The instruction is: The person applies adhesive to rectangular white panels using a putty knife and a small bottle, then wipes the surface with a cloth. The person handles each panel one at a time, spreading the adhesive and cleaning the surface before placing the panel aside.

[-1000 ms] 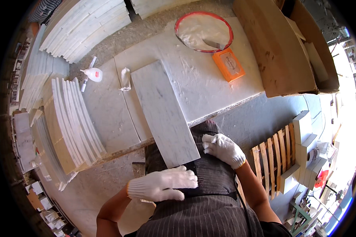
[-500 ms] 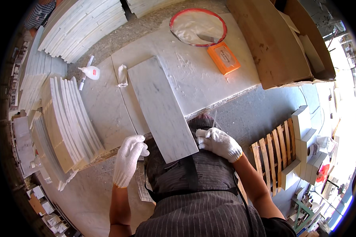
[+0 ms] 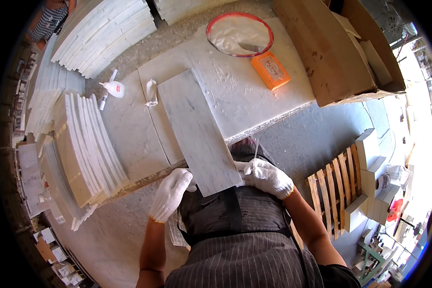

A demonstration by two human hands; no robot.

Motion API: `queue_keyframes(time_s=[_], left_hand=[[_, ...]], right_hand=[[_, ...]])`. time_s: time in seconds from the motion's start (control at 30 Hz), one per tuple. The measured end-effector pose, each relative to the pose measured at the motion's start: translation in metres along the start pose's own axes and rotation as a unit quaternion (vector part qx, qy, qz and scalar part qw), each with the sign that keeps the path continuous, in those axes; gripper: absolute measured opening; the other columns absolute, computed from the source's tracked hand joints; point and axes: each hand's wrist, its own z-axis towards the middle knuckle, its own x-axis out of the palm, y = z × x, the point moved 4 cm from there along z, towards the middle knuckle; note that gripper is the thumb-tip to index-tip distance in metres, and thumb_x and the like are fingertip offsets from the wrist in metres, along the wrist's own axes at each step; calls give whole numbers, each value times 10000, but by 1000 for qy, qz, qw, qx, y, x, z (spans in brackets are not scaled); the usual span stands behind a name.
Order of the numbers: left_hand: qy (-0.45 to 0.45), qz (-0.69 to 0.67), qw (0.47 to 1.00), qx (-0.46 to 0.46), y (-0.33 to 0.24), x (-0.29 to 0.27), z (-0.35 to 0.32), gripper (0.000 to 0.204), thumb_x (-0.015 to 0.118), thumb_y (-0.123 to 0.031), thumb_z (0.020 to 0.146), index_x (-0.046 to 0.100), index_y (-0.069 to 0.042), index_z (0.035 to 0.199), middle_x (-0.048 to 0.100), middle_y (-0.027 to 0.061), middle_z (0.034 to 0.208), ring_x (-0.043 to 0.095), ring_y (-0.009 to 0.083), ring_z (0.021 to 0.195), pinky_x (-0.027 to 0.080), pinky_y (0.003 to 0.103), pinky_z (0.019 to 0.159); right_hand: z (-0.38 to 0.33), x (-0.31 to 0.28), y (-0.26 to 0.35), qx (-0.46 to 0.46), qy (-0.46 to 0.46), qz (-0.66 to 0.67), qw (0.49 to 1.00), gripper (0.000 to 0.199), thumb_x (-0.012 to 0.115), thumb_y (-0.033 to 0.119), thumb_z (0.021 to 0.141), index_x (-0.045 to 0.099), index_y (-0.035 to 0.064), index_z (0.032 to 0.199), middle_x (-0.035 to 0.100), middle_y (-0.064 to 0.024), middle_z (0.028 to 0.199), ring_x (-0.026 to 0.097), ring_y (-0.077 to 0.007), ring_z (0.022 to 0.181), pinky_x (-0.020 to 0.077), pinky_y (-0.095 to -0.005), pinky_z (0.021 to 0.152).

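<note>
Both gloved hands grip the near end of the grey marble slab [image 3: 197, 129], left hand [image 3: 170, 193] and right hand [image 3: 266, 176] on opposite corners; it lies lengthwise on the white surface [image 3: 254, 101], its end overhanging toward the apron, orange box [image 3: 270, 70] and red-rimmed bowl [image 3: 240, 33] beyond

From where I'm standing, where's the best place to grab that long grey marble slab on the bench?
Probably by the near short end of the marble slab, which overhangs the workbench edge toward you. Take its two long edges there, one hand per side, as the left hand and right hand are placed now. It is long, flat and narrow, so a two-sided hold should keep it level.
</note>
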Motion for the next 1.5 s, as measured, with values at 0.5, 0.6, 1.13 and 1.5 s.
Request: queue_keyframes(time_s=[0.5,0.6,1.13,1.5], left_hand=[[0,58,996,73,-1,19,6,397,568,-337,1004,614,53,1066,611,85,903,527,144,865,446,309,828],[19,22,997,67,3,30,11,389,581,-320,1009,630,59,1083,645,78,927,561,125,881,463,284,825],[134,153,950,235,-41,86,23,218,632,-180,982,640,-8,1116,707,118,982,690,200,856,538,320,803],[11,228,918,324,-94,41,17,177,682,-106,925,676,-18,1078,723,136,957,693,304,858,541,383,768]], right_hand=[[-12,48,26,38,-41,-107,993,349,754,336,898,699,14,1022,607,-118,1279,593,-160,987,483,-313,860],[-20,28,21,14,-60,-94,994,313,696,300,951,700,14,1081,678,-64,1064,615,-157,1015,474,-319,936],[-39,-51,18,-177,-191,66,963,201,672,129,955,614,22,1115,625,-24,1048,586,-101,915,534,-281,858],[-57,19,38,-47,-225,-194,954,259,713,292,923,713,35,961,681,-33,985,569,-126,888,458,-293,836]])
